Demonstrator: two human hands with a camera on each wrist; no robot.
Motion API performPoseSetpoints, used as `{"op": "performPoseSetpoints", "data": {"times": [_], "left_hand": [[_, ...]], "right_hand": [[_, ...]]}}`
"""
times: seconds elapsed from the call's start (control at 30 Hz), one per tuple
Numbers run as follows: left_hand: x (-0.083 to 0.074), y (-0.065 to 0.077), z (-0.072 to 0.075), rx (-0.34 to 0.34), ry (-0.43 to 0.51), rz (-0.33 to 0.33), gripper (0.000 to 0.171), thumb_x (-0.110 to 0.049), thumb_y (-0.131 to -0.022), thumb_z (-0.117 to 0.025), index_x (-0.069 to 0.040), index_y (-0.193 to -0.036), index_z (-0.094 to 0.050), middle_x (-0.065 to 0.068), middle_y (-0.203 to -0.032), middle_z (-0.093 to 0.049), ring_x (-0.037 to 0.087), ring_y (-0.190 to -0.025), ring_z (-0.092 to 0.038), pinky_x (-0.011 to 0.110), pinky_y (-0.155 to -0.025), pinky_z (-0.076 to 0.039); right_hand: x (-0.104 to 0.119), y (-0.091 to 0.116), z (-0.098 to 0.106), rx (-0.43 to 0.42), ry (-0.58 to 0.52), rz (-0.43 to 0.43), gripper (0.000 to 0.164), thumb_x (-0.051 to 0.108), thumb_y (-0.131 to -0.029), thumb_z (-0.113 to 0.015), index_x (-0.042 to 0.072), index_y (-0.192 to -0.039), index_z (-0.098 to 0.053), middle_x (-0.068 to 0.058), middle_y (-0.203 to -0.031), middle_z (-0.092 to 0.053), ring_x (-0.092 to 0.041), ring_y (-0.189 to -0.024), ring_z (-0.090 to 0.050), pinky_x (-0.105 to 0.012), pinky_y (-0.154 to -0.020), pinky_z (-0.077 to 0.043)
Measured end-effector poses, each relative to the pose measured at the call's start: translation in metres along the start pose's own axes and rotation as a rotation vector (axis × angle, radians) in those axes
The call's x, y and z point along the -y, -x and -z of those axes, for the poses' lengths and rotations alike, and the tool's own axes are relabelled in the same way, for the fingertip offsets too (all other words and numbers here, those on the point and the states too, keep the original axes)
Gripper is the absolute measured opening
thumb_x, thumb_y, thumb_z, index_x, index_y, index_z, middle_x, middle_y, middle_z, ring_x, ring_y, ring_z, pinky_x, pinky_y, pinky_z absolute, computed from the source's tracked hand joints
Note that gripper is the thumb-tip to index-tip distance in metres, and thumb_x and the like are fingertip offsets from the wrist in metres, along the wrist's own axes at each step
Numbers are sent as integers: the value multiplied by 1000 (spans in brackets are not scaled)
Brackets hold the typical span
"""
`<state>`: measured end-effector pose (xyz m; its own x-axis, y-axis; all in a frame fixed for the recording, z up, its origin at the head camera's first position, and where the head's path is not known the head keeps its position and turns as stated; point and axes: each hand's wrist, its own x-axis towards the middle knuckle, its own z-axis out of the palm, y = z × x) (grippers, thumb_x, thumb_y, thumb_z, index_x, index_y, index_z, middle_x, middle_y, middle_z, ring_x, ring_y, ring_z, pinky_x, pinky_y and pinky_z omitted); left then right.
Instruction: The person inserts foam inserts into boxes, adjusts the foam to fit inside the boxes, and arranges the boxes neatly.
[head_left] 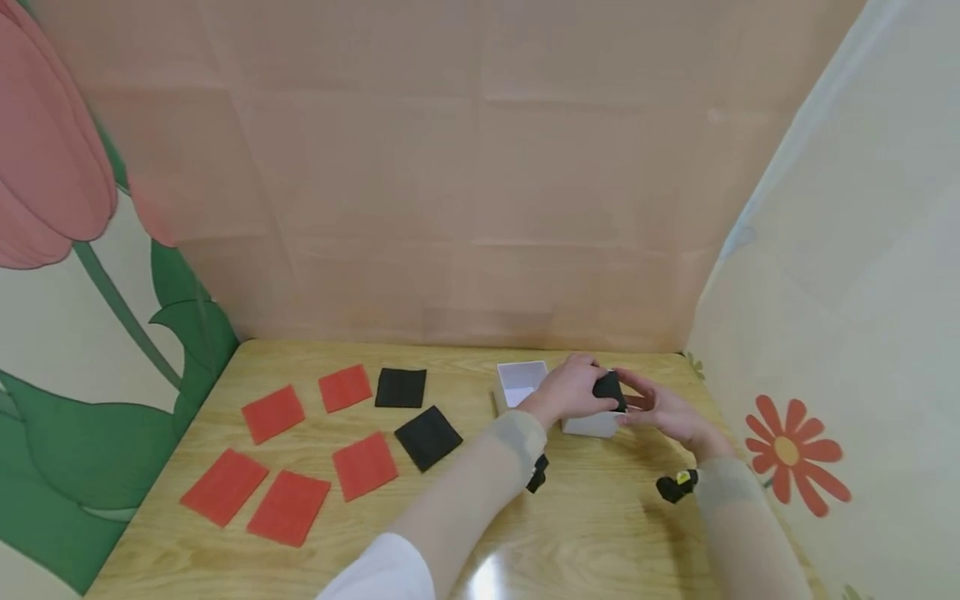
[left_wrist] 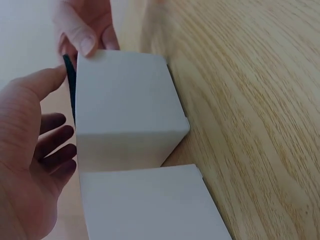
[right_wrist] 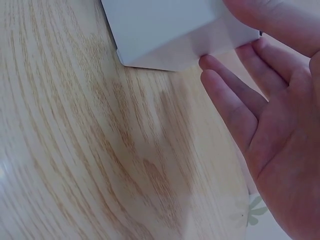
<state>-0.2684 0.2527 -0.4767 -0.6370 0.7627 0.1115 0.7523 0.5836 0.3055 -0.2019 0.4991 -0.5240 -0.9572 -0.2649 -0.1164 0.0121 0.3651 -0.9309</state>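
1. Black square (head_left: 610, 387): located at the top of the right-hand white box (head_left: 591, 426), slightly tilted against its rim; it is not seen fully inside.
2. Left hand (head_left: 573, 389): reaches over the box and pinches the square, thumb along its near edge.
3. Right hand (head_left: 671, 410): grips the right side of the same box, thumb on the near face, other fingers about the side. Its outer fingers are spread and clear of the cardboard in the right wrist view.
4. Contents of that box: hands and square cover the mouth, so what lies within cannot be told.
5. Left-hand white box (head_left: 522, 385): stands just beside the first, uncovered; no square shows in the visible part of its interior.
6. Remaining pieces: two black squares (head_left: 428, 438) and five red squares (head_left: 364, 466) lie flat, apart from one another, on the left half of the wooden table (head_left: 585, 517).
7. Progress, in judgement: early. One black square is at a box; seven squares remain unboxed, and no red one is visibly placed.
8. Surroundings: a peach backdrop (head_left: 450, 167) hangs behind the table.
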Motion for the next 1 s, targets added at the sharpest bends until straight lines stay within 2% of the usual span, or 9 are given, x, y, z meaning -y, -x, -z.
{"op": "performPoseSetpoints", "data": {"times": [0.37, 0.6, 0.77, 0.9, 1.0], "left_hand": [[-8, -5, -6, -5, -53, 38, 55, -62, -99, -68, -27, -141, -71, -5, -141, -58, 13, -129, -48, 25, -99, -47], [-12, -4, -3, 2, -67, 67, 55, -61, -98, -69, -30, -143, -70, -3, -138, -57, 14, -125, -47, 25, -96, -47], [-17, -5, 0, 19, -80, 96, 55, -61, -97, -72, -32, -143, -70, -2, -137, -57, 15, -124, -47, 27, -101, -45], [-21, -6, 3, 16, -102, 91, 52, -59, -95, -75, -28, -137, -74, -2, -133, -60, 16, -123, -48, 28, -101, -45], [-22, -8, 3, 1, -95, 63, 44, -55, -94, -78, -28, -128, -78, -5, -129, -63, 13, -120, -49, 26, -99, -47]], "right_hand": [[1, -3, -4, 15, -23, 1, 99, 12, -97, -80, 12, -173, -17, -15, -178, -10, -52, -154, -27, -23, -100, -51], [3, -4, -5, 22, -20, 4, 99, 11, -97, -80, 10, -173, -15, -17, -178, -8, -52, -153, -27, -23, -100, -52], [5, -2, -5, 6, -1, 3, 99, 9, -97, -80, 7, -172, -16, -20, -177, -10, -53, -153, -28, -23, -100, -52], [4, -1, -6, -9, 2, -1, 98, 10, -96, -81, 8, -172, -19, -18, -177, -11, -52, -153, -28, -23, -100, -51], [5, -1, -7, -9, 6, 3, 98, 10, -96, -82, 9, -172, -20, -17, -177, -13, -52, -153, -29, -23, -100, -51]]}}
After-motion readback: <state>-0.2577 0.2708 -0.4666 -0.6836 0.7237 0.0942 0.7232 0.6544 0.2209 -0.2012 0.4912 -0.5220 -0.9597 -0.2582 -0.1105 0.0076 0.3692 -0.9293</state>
